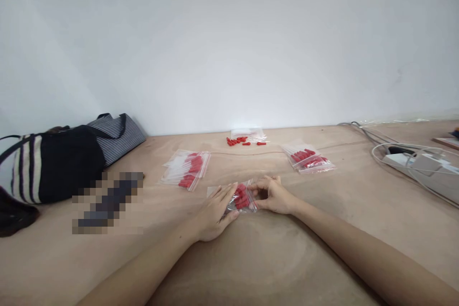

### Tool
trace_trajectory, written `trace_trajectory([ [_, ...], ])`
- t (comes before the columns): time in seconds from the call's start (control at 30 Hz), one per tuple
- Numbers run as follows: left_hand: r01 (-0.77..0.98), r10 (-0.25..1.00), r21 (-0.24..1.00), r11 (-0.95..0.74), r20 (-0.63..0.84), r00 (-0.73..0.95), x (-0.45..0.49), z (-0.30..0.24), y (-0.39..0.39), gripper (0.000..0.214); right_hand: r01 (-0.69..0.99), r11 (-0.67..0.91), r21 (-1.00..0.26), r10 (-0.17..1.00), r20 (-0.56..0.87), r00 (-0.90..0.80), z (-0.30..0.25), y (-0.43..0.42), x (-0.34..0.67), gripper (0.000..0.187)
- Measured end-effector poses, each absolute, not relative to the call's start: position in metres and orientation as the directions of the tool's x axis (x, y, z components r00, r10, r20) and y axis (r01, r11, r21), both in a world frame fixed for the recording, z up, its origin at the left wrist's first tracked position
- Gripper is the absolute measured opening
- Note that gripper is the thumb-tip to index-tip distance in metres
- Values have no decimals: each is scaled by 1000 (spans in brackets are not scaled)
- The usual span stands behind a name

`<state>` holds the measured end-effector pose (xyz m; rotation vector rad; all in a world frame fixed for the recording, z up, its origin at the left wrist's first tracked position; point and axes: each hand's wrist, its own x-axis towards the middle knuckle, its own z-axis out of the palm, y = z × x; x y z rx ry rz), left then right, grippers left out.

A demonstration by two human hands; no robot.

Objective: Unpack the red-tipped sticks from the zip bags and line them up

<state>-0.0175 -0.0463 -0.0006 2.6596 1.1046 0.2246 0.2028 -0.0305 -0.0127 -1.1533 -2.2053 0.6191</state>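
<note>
In front, bare wooden table [251,263]. Pressing down with flat left hand [214,211], fingers straight, nothing gripped, on left part of clear zip bag [246,210]. Reaching to its right end with right hand [274,194]: thumb and forefinger bent, gap between, tips at seal edge; can't tell pinch from mere touch. Lies flat on table between both hands, with red bulb ends [242,196] packed side by side inside. Likely light; film limp and slick, contents stiffer, apt to slide about; probably not very fragile. Best held by seal strip, thumb against finger, palm on body. Seems to run roughly left to right along long axis, seal at right; red ends toward right hand, left part mostly hidden under palm.

Further out, left: filled zip bags [206,165], overlapping, seals and red ends rightward, white stems leftward. Right: more filled bags [317,170]. Outer left: dark pixelated item [111,201], unidentifiable, and black bag [73,158]. Outer right: white power strip [430,167]. Near wall [229,48]: loose red pieces [234,141] beside clear plastic [247,131].
</note>
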Motion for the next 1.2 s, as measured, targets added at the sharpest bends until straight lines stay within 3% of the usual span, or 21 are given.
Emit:
trace_trajectory([
  [0.3, 680, 722, 299, -669, 47, 690, -17, 1, -47, 58, 544, 519, -659, 841, 283, -461, -10, -36, 193, 27],
  [0.57, 677, 723, 305, -670, 62, 688, -17, 2, -46, 58, 588, 572, -572, 816, 322, -480, -9, -40, 192, 20],
  [0.77, 656, 721, 351, -669, 89, 688, -17, 1, -46, 63, 571, 547, -612, 829, 301, -472, -10, -40, 191, 39],
  [1.03, 651, 721, 358, -669, 100, 686, -17, 1, -45, 62, 588, 607, -535, 789, 318, -525, -11, -40, 191, 24],
  [1.2, 646, 714, 360, -673, 89, 694, -18, 0, -44, 61, 547, 615, -568, 779, 328, -535, -13, -39, 192, 10],
])
